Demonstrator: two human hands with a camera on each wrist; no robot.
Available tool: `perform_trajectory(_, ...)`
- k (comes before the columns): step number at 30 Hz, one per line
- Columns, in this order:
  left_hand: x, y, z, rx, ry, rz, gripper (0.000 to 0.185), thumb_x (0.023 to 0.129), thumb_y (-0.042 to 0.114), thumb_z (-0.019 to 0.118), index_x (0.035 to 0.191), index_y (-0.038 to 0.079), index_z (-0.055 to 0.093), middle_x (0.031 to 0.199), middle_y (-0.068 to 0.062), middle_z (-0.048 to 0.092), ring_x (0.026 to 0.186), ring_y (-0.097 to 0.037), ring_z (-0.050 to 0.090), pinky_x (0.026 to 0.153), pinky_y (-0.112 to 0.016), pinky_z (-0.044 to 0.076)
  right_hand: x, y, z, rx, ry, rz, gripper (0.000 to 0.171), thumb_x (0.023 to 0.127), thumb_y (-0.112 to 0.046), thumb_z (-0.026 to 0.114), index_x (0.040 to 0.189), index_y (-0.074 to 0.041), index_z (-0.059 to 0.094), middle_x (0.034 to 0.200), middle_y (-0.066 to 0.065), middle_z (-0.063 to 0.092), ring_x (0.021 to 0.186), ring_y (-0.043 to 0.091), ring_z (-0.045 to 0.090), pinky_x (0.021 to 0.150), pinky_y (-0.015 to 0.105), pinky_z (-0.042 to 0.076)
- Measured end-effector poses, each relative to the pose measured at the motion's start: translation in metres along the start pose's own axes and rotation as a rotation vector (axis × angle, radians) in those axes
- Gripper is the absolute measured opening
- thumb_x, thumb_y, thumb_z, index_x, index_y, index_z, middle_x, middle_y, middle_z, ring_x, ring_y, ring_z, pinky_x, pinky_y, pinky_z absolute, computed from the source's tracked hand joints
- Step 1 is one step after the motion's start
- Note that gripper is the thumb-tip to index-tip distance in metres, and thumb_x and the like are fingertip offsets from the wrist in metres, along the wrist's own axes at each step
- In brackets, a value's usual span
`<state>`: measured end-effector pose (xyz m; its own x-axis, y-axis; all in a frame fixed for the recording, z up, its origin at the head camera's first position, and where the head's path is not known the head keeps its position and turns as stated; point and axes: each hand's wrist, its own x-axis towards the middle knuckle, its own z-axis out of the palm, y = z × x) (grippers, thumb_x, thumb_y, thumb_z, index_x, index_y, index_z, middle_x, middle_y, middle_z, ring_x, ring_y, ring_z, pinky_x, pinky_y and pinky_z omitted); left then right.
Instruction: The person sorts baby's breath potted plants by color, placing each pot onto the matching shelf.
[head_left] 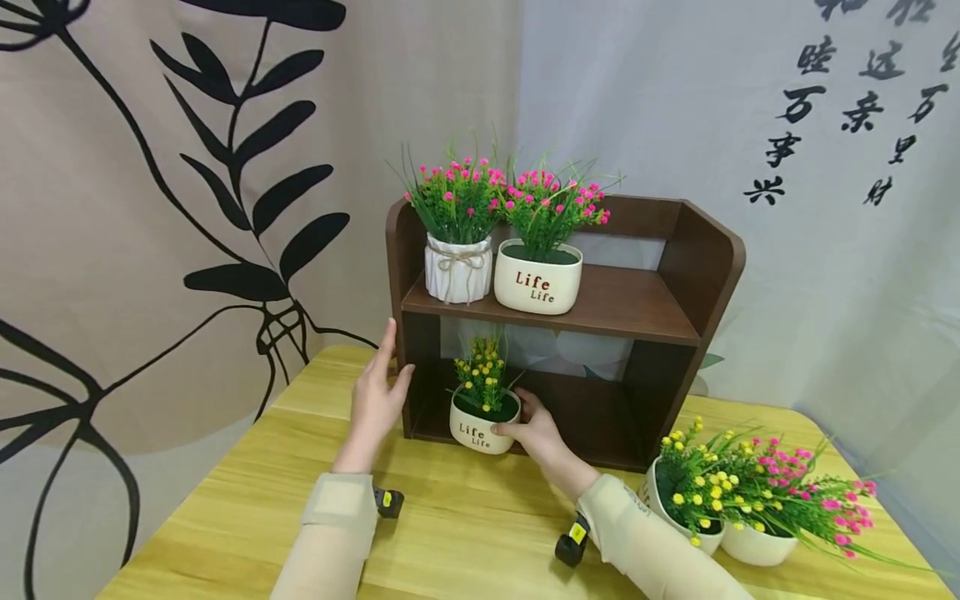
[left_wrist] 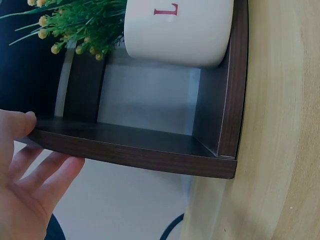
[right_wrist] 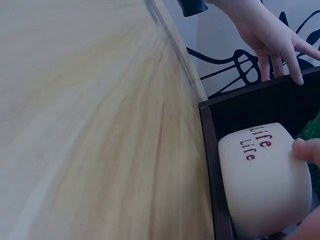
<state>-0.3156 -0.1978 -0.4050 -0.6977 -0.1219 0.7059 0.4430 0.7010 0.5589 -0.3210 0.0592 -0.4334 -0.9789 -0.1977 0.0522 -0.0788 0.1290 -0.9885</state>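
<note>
The right hand grips the yellow-flowered pot, fingers curled around its side, on the bottom level of the brown shelf. The left hand rests flat, fingers straight, against the shelf's left wall.

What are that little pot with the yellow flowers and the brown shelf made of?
The pot looks like glazed cream ceramic: smooth, faintly glossy, with printed red lettering. The shelf seems to be wood-look laminate board: dark brown, matte, with fine printed grain. The flowers look plastic.
</note>
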Motion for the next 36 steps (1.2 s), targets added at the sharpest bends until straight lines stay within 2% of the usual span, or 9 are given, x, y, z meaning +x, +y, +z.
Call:
perform_trajectory(5, 0.0, 0.001, 0.0, -0.005, 0.006, 0.0, 0.08, 0.093, 0.009, 0.065, 0.156, 0.032, 0.021, 0.146, -0.015, 0.044, 0.062, -0.031, 0.058, 0.047, -0.035, 0.036, 0.011, 0.012, -0.001, -0.021, 0.05, 0.013, 0.084, 0.079, -0.006, 0.076, 0.148, 0.004, 0.028, 0.144, 0.029, 0.039, 0.132, 0.04, 0.038, 0.103, 0.052, 0.035)
perform_trajectory(10, 0.0, -0.001, 0.0, -0.004, 0.01, 0.015, 0.08, 0.093, 0.009, 0.066, 0.156, 0.031, 0.022, 0.144, -0.015, 0.047, 0.08, -0.034, 0.065, 0.048, -0.035, 0.04, 0.017, 0.014, -0.002, -0.027, 0.073, 0.018, 0.081, 0.08, -0.006, 0.075, 0.148, 0.003, 0.031, 0.145, 0.029, 0.038, 0.133, 0.04, 0.037, 0.103, 0.051, 0.035)
perform_trajectory(13, 0.0, -0.001, 0.001, -0.005, 0.008, 0.017, 0.081, 0.092, 0.008, 0.066, 0.156, 0.031, 0.022, 0.144, -0.015, 0.047, 0.083, -0.034, 0.065, 0.049, -0.034, 0.041, 0.02, 0.015, -0.002, -0.024, 0.077, 0.02, 0.08, 0.081, -0.004, 0.074, 0.148, 0.004, 0.03, 0.144, 0.03, 0.039, 0.133, 0.041, 0.038, 0.103, 0.05, 0.036)
perform_trajectory(21, 0.0, 0.0, 0.0, -0.005, 0.01, 0.009, 0.081, 0.092, 0.008, 0.066, 0.156, 0.031, 0.022, 0.145, -0.015, 0.047, 0.079, -0.034, 0.064, 0.048, -0.035, 0.04, 0.024, 0.013, -0.001, -0.008, 0.082, 0.031, 0.079, 0.082, -0.005, 0.071, 0.148, 0.004, 0.029, 0.143, 0.031, 0.039, 0.13, 0.042, 0.04, 0.103, 0.051, 0.037)
perform_trajectory(26, 0.001, 0.001, 0.003, -0.009, 0.002, 0.006, 0.08, 0.093, 0.008, 0.066, 0.156, 0.031, 0.021, 0.147, -0.012, 0.044, 0.084, -0.034, 0.065, 0.05, -0.034, 0.041, 0.021, 0.012, -0.005, -0.003, 0.084, 0.038, 0.079, 0.083, -0.006, 0.071, 0.149, 0.003, 0.029, 0.144, 0.029, 0.039, 0.131, 0.04, 0.039, 0.103, 0.05, 0.037)
perform_trajectory(29, 0.001, 0.002, 0.003, -0.013, -0.005, 0.003, 0.08, 0.093, 0.009, 0.065, 0.156, 0.031, 0.021, 0.149, -0.011, 0.042, 0.079, -0.032, 0.064, 0.048, -0.033, 0.039, 0.016, 0.009, -0.008, -0.019, 0.076, 0.038, 0.079, 0.084, -0.007, 0.071, 0.149, 0.003, 0.027, 0.145, 0.03, 0.037, 0.132, 0.042, 0.038, 0.103, 0.051, 0.036)
perform_trajectory(36, 0.001, -0.001, 0.001, -0.008, 0.004, 0.007, 0.08, 0.093, 0.008, 0.065, 0.156, 0.031, 0.021, 0.143, -0.016, 0.048, 0.082, -0.036, 0.064, 0.049, -0.035, 0.037, -0.01, -0.006, -0.012, -0.073, 0.022, 0.031, 0.081, 0.085, -0.014, 0.071, 0.151, -0.003, 0.025, 0.15, 0.028, 0.029, 0.137, 0.043, 0.029, 0.105, 0.055, 0.032)
